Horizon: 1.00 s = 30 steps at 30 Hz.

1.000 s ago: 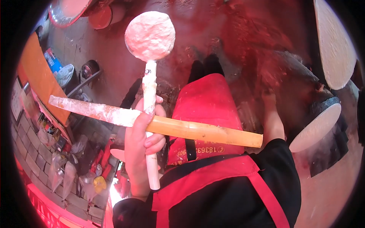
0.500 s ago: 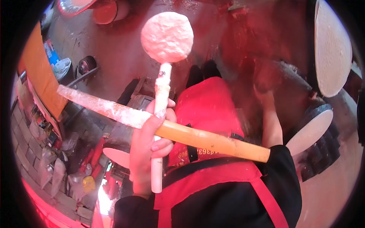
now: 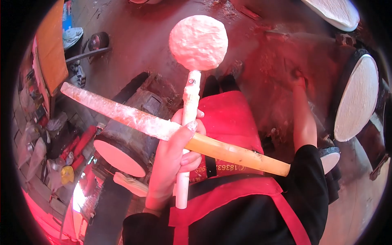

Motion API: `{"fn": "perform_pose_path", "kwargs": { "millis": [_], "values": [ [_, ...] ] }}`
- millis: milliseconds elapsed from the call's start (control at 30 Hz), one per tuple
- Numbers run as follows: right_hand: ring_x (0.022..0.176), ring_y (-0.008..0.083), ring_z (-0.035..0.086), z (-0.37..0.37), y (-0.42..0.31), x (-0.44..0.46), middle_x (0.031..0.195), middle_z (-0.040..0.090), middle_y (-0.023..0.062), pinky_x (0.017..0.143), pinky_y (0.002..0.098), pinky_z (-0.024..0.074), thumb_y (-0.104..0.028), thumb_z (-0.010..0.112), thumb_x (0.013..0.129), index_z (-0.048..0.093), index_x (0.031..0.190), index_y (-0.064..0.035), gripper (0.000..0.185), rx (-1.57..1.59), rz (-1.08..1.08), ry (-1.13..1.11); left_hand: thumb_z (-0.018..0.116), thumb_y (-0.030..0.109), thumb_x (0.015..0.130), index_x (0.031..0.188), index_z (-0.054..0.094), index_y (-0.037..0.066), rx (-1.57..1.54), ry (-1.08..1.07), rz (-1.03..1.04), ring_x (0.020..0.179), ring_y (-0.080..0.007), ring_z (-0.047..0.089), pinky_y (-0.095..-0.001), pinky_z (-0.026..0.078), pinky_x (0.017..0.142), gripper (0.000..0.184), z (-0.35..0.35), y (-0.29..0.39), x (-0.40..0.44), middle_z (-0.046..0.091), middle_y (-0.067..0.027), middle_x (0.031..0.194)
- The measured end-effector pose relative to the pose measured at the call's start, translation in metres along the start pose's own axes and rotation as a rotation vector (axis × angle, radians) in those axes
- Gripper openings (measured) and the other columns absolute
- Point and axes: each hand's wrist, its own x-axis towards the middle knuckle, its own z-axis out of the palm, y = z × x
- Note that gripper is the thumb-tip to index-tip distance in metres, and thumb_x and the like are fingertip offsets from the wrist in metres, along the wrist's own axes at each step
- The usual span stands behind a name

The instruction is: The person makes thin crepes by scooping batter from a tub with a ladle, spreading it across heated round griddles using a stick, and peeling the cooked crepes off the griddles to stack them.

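Observation:
My left hand (image 3: 179,149) is closed around a batter-crusted ladle (image 3: 191,98) and a bamboo scraper (image 3: 228,153), which cross in its grip. The ladle's round head, thickly coated in pale batter, points away from me. White batter also covers the scraper's left half, while its right half is bare yellow bamboo. Farther forward, my right hand (image 3: 299,76) reaches low into a dim, hazy area at the right. Its fingers are blurred, so what it touches cannot be made out. Below my arms hangs a red apron (image 3: 228,118).
Round, pale-topped black-rimmed griddles stand at the right (image 3: 356,98), the upper right (image 3: 335,14), beside my right elbow (image 3: 330,161) and at the left (image 3: 119,157). An orange board (image 3: 51,53), a dark pot (image 3: 98,41) and plastic bags line the far left.
My view has shifted, bringing more of the left griddle into sight. My left hand still grips the ladle and scraper, and my right arm stays extended forward.

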Motion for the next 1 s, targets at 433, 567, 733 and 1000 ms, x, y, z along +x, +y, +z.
{"fn": "perform_pose_path", "kwargs": {
  "millis": [433,567,733,1000],
  "values": [
    [0.107,0.0294,0.060,0.051,0.049,-0.048,0.114,0.065,0.0135,0.093,0.0465,0.0502,-0.025,0.063,0.085,0.063,0.110,-0.0061,0.032,-2.461,-0.704,-0.743,0.041,0.015,0.101,0.125,0.044,0.003,-0.145,-0.083,0.084,0.046,0.0001,0.031,-0.0149,0.025,0.039,0.027,0.001,0.014,-0.018,0.049,-0.0018,0.086],
    [0.079,0.0259,0.065,0.124,0.102,-0.063,0.090,0.068,0.0089,0.073,0.0395,0.0540,-0.017,0.059,0.088,0.063,0.107,-0.0037,0.023,-1.472,-0.006,-0.523,0.044,0.015,0.100,0.123,0.046,0.001,-0.193,-0.069,0.152,0.046,0.0002,0.030,-0.0150,0.025,0.038,0.027,0.007,0.005,-0.020,0.048,-0.0016,0.086],
    [0.067,0.0255,0.065,0.260,0.141,-0.317,0.083,0.068,0.0112,0.062,0.0349,0.0520,-0.015,0.066,0.087,0.067,0.111,-0.0066,0.026,-1.627,-1.451,-0.880,0.048,0.013,0.098,0.119,0.046,-0.003,-0.152,-0.012,0.270,0.047,-0.0006,0.034,-0.0148,0.027,0.038,0.027,0.034,0.004,-0.015,0.045,-0.0005,0.083],
    [0.131,0.0411,0.038,0.224,0.022,-0.364,0.145,0.042,0.0162,0.111,0.0507,0.0295,-0.044,0.073,0.074,0.047,0.140,-0.0148,0.076,-2.365,-1.880,-0.658,0.053,0.014,0.096,0.116,0.050,-0.006,0.051,-0.094,0.373,0.052,-0.0009,0.036,-0.0154,0.030,0.041,0.028,0.012,-0.004,-0.012,0.053,-0.0058,0.092]
  ]
}}
